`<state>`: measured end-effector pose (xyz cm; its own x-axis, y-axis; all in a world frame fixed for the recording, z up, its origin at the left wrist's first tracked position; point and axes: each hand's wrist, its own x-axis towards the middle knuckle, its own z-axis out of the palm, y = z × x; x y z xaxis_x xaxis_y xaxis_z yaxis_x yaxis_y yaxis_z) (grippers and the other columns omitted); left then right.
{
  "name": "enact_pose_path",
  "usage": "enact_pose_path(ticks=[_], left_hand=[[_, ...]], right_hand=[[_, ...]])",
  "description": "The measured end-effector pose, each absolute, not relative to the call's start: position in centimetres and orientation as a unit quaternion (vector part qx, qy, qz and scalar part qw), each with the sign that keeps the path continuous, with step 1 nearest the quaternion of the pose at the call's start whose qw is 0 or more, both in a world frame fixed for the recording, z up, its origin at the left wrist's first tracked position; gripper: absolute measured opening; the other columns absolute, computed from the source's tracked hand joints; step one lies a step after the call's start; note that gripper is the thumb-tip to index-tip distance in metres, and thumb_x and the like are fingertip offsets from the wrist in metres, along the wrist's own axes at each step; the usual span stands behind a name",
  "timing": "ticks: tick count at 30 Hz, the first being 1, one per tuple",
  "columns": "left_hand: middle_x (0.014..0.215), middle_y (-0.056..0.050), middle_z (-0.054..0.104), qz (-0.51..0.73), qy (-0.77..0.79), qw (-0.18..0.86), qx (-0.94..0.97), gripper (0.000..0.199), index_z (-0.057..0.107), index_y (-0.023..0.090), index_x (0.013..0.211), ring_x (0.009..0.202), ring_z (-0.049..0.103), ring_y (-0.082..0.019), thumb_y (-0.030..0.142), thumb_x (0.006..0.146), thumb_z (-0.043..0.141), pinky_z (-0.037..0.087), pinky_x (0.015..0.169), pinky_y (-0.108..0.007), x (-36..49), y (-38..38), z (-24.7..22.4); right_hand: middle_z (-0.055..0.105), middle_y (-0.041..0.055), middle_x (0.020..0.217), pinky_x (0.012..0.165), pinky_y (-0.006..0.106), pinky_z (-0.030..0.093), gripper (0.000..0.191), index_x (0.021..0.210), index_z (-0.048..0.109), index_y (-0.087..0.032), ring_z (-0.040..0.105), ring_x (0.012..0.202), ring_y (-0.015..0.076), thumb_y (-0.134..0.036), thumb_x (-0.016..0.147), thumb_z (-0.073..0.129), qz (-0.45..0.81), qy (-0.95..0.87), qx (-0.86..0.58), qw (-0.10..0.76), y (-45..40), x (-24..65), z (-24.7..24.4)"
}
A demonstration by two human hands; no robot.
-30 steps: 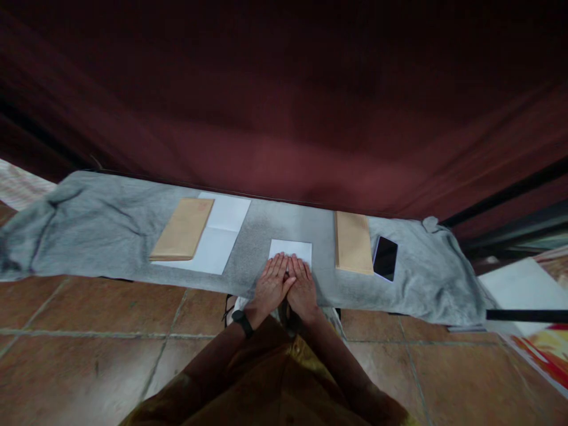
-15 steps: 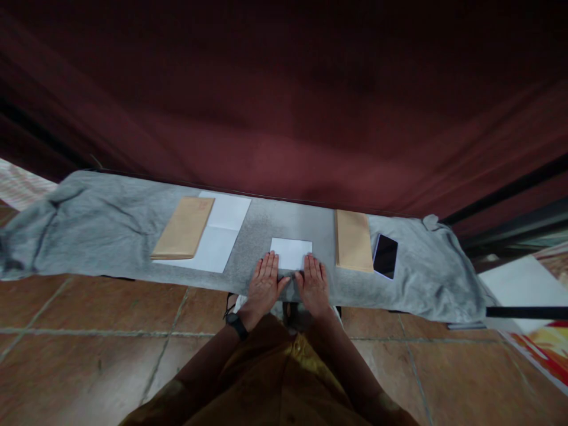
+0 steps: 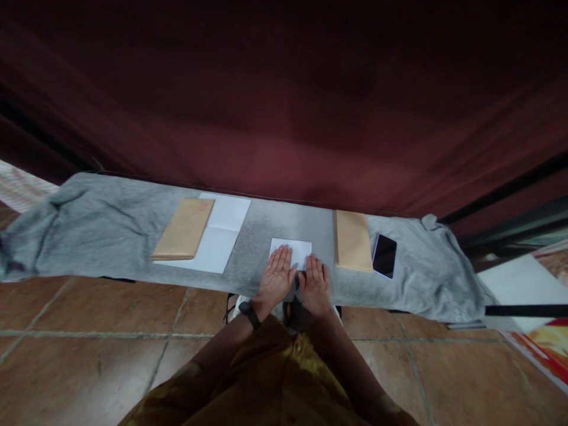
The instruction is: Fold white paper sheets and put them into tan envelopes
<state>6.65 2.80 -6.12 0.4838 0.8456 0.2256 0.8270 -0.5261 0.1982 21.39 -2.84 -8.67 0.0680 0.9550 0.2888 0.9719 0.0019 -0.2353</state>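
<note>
A small white piece of paper [image 3: 300, 248], apparently folded, lies on the grey cloth [image 3: 266, 228] straight in front of me. My left hand [image 3: 276, 279] rests flat over its left part, fingers stretched forward, with a dark band on the wrist. At the paper's near right corner, my right hand [image 3: 316, 287] lies flat with its fingertips touching the edge. Neither hand grips anything. The paper's near left part is hidden under my left hand.
To the left, a stack of brown envelopes [image 3: 184, 229] partly covers white sheets [image 3: 228, 228]. On the right lie more brown envelopes [image 3: 354, 241] beside a phone [image 3: 384, 256]. A dark red curtain [image 3: 284, 154] hangs behind the cloth-covered surface.
My left hand has moved right and slightly forward, from the paper's left edge onto its surface. My right hand has barely shifted. The paper stays in place.
</note>
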Motion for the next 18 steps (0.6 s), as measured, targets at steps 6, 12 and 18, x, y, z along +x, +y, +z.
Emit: enact_pose_path(ticks=[6,12,18], left_hand=[[0.167,-0.019,0.034,0.122,0.474,0.044,0.871,0.059,0.034,0.003,0.159,0.159,0.022,-0.026,0.029,0.106,0.031,0.027,0.129,-0.047,7.3,3.8,-7.5],[0.168,-0.02,0.031,0.096,0.453,0.044,0.885,0.062,0.028,0.004,0.162,0.159,0.022,-0.027,0.02,0.101,0.033,0.026,0.129,-0.049,6.8,4.2,-8.4],[0.167,-0.018,0.034,0.08,0.469,0.043,0.878,0.066,0.028,0.008,0.163,0.158,0.026,-0.025,0.015,0.098,0.036,0.024,0.129,-0.048,6.3,4.8,-8.1]], right_hand=[[0.047,0.023,0.159,0.122,0.057,0.032,0.056,0.158,0.039,-0.005,0.04,0.15,0.0313,-0.033,0.11,0.031,-0.019,-0.671,-0.709,0.216,-2.6,21.6,-9.1],[0.04,0.0196,0.164,0.124,0.055,0.033,0.055,0.159,0.037,-0.006,0.034,0.155,0.0292,-0.029,0.11,0.031,0.019,-0.711,-0.666,0.223,-0.1,20.4,-8.1],[0.045,0.0145,0.162,0.127,0.048,0.031,0.051,0.157,0.043,-0.012,0.035,0.154,0.0224,-0.028,0.11,0.031,0.064,-0.739,-0.638,0.204,2.7,18.7,-7.8]])
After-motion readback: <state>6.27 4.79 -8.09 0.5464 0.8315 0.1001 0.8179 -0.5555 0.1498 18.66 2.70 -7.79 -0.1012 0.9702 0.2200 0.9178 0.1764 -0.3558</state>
